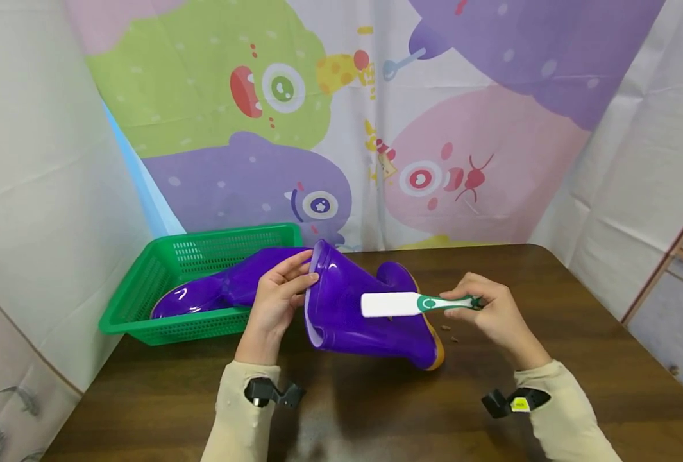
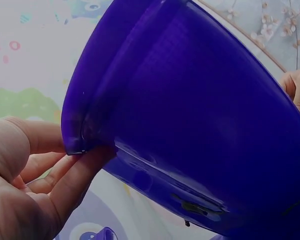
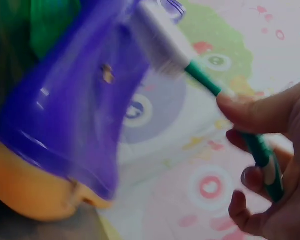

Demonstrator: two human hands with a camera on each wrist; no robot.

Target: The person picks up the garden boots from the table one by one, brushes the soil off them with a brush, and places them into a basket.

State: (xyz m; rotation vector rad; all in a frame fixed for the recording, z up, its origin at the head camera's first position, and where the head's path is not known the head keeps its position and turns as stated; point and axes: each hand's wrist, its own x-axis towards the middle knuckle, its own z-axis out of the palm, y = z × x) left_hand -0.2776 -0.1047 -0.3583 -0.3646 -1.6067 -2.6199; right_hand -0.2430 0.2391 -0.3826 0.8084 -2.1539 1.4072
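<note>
A purple rubber boot [image 1: 364, 308] with a yellow-orange sole is held tilted over the table, its opening facing left. My left hand [image 1: 280, 295] pinches the boot's rim between thumb and fingers, as the left wrist view also shows. My right hand [image 1: 491, 311] grips the green handle of a white-backed scrub brush [image 1: 390, 304]. The brush head overlaps the boot's shaft in the head view, and its pale bristles face the boot in the right wrist view. A brown dirt clump [image 3: 107, 74] clings to the boot, and a dark smear [image 2: 197, 206] shows near its lower edge.
A green plastic basket [image 1: 139, 285] stands at the back left with a second purple boot [image 1: 202, 292] lying in it. Small brown crumbs [image 1: 454, 339] are on the brown table [image 1: 549, 289] beside the sole. A cartoon-printed curtain [image 1: 468, 205] hangs behind the table.
</note>
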